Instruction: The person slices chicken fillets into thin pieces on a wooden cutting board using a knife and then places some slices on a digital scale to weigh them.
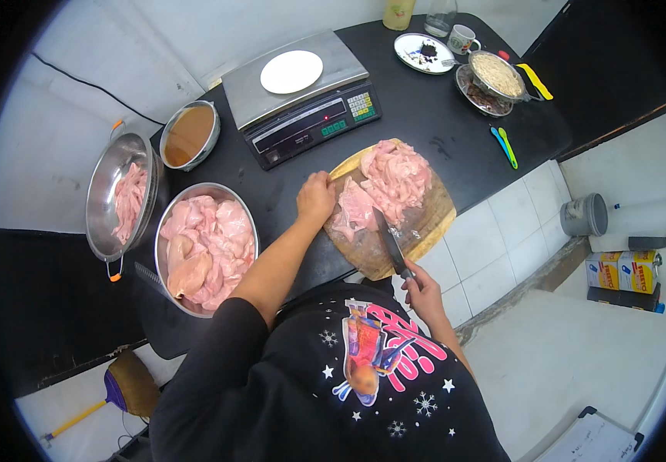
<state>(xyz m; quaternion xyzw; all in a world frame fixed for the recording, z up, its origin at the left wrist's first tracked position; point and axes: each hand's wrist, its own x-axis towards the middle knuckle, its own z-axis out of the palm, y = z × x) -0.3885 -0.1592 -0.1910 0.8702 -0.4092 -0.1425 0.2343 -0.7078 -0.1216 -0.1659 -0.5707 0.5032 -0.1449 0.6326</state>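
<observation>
My right hand (423, 290) grips the handle of a kitchen knife (391, 242). Its dark blade lies over the wooden cutting board (367, 254), the tip at a flat piece of raw chicken (357, 208). Beside that piece is a heap of sliced raw chicken (396, 173) on the board's far part. My left hand (315, 199) is curled at the board's left edge, close to the flat piece; its fingertips are partly hidden. Left of my forearm, a steel bowl (255, 231) holds large pieces of raw chicken (209, 248).
Behind the board stands a digital scale (315, 127) bearing a white plate (291, 72). At left are a colander (97, 231) with meat strips and a bowl of brown liquid (190, 136). Far right: a plate (411, 60), mug (461, 40), strainer (496, 74) and measuring spoons (504, 147).
</observation>
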